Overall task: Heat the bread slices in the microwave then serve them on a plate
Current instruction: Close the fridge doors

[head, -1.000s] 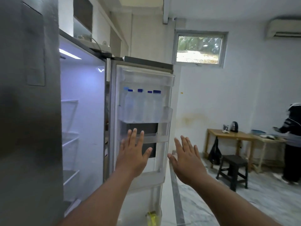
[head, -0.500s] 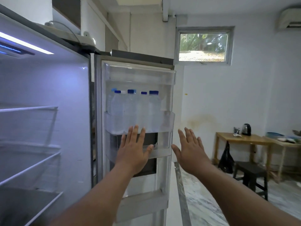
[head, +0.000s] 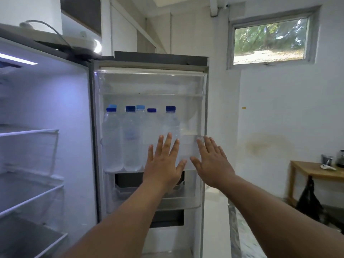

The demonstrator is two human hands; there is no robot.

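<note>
Change: closing in on the open white fridge door [head: 149,94] since half a second ago, both hands now reaching its bottle shelf.
Bread slices: not showing anywhere; microwave and plate also out of view.
Left hand [head: 163,164]: spreading flat, fingers straight, gripping nothing, in front of the clear blue-capped water bottles [head: 130,138].
Right hand [head: 212,162]: lying open beside it, holding nothing, near the door's edge.
Fridge interior [head: 37,146]: showing lit wire shelves.
Progress: barely starting, judging by this; fetching, heating, serving all remaining.

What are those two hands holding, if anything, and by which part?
Nothing is held. The left hand and right hand are both raised with fingers straight in front of the open fridge door, near its shelf of water bottles.
</note>
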